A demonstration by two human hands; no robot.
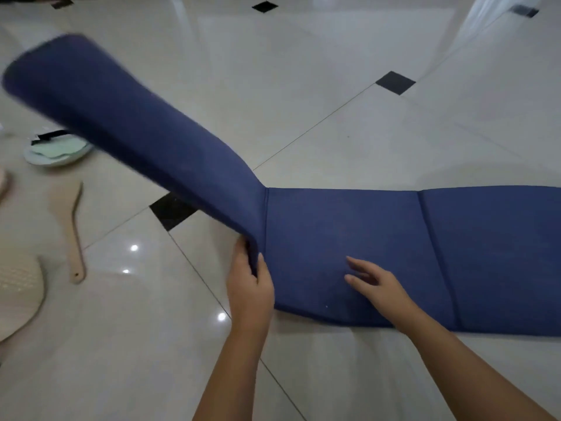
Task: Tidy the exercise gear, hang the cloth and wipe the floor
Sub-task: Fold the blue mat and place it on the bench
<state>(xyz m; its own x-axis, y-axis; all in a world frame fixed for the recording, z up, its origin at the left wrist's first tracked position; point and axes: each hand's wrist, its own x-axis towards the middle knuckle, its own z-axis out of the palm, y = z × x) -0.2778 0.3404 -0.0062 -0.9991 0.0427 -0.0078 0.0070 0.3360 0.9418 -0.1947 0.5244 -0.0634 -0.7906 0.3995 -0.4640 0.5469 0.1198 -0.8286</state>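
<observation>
Glossy cream floor tiles (303,71) w/ small black diamond insets filled the whole view, reflecting ceiling lights. A blue padded mat (349,238) lay on them in front of the person, running off the right edge. It was stitched into panels, w/ one seam (431,238) lying flat on the right and a fold line (267,214) nearer the middle. Left of that fold the end panel (121,117) was raised off the floor, slanting up & away to the left, its far end blurred.

The left hand (250,287) pinched the near edge of the raised panel right by the fold, thumb on one face, fingers wrapped round the other. The right hand (373,284) lay on the flat middle panel, fingers spread & straight, gripping nothing, prob. pinning it down.

Handling, as a guess: the mat looked light but bulky, foam-filled, soft yet springy. The raised panel held its shape w/o much droop. It should bend cleanly only at the seams, so best to grip a panel edge near a seam & press the neighbouring panel flat. On polished tile it could slide.

Off to the left, apart from the mat, were a wooden paddle (76,232), a pale dish (54,164) w/ a green cloth (57,147) in it, and a beige textured item (18,287) I couldn't identify.
</observation>
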